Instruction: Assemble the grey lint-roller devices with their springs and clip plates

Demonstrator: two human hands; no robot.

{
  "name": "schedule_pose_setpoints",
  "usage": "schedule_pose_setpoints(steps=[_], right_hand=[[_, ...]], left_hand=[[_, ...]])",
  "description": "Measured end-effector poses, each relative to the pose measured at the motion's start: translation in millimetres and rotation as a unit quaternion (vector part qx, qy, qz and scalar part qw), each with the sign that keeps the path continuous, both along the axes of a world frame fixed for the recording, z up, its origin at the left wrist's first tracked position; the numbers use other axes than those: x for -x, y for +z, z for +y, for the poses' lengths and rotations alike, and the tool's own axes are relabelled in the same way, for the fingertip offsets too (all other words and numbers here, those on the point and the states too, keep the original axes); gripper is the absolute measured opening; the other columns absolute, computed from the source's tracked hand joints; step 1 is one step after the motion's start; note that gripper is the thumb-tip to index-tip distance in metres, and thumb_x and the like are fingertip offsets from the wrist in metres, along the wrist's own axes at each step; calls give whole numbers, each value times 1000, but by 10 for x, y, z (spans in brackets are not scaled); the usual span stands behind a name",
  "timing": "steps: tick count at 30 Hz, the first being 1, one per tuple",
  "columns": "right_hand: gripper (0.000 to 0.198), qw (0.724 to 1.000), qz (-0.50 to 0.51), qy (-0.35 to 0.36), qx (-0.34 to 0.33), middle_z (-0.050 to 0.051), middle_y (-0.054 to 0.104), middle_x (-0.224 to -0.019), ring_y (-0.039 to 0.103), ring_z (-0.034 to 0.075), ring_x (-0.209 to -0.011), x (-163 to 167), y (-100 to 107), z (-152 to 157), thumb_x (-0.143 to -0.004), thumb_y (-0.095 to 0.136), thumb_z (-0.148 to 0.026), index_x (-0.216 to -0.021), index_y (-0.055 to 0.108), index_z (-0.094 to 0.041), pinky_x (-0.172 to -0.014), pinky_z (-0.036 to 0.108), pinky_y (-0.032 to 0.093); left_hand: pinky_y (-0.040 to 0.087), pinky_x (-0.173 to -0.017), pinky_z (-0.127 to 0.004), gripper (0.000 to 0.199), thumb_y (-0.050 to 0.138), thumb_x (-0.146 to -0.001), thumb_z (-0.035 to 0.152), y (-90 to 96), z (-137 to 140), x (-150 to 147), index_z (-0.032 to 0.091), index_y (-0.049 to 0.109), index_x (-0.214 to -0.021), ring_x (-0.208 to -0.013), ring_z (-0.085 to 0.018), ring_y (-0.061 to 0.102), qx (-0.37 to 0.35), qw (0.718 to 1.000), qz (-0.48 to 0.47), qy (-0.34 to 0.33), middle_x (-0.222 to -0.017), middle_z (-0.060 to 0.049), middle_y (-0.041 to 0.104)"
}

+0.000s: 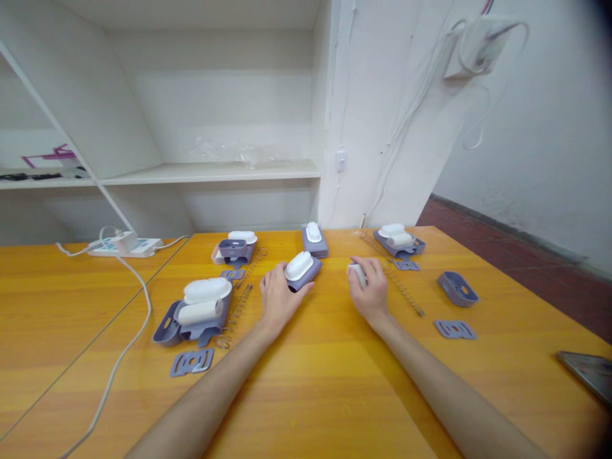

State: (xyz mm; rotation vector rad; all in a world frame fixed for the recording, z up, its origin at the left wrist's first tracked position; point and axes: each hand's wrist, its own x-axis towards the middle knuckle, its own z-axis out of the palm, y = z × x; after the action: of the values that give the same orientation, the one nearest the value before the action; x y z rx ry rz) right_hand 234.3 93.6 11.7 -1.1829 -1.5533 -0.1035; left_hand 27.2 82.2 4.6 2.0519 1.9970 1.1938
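Note:
My left hand [281,294] grips a grey-purple plastic housing [310,275] from its left side, with a white oval cap [299,266] lying on top of it. To the right, my right hand [369,290] is closed around a small white cylinder [357,274], partly hidden by the fingers. Beside that hand a long coil spring [404,292] lies on the wooden table [329,382]. Further right are a grey-purple oval cup [458,289] and a flat slotted plate [455,329]. Behind my left hand stands another housing with a white oval piece [313,233].
Left of my arm lie a large part set [201,312], another slotted plate [192,362] and springs [238,309]. More sets stand at the back left [235,247] and back right [399,241]. A power strip [125,245] trails a white cable [143,319]. A phone-like dark object [588,373] lies right.

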Motion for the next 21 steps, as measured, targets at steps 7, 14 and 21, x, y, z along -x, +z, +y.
schedule_pose_setpoints(steps=[7, 14, 21], right_hand=[[30, 961, 169, 130, 175, 7, 63, -89, 57, 19, -73, 249, -208, 28, -82, 49, -38, -101, 61, -17, -61, 30, 49], [44, 932, 272, 94, 221, 10, 65, -89, 59, 20, -67, 170, -328, 200, -80, 49, -47, -108, 59, -14, -51, 30, 49], [45, 932, 257, 92, 237, 9, 64, -86, 58, 19, -63, 140, -256, 165, -82, 43, -47, -108, 59, -14, -46, 29, 47]], left_hand=[[37, -88, -41, 54, 68, -67, 41, -27, 27, 25, 21, 43, -111, -102, -27, 52, -16, 998, -14, -52, -109, -7, 56], [35, -94, -43, 56, 68, -66, 32, -36, 17, 5, 24, 42, -115, -106, -27, 50, -11, 990, -33, -137, -113, -6, 56], [37, -91, -42, 64, 71, -64, 45, -40, 11, 18, 22, 42, -116, -104, -26, 52, -7, 988, -57, -144, -111, -7, 56]])
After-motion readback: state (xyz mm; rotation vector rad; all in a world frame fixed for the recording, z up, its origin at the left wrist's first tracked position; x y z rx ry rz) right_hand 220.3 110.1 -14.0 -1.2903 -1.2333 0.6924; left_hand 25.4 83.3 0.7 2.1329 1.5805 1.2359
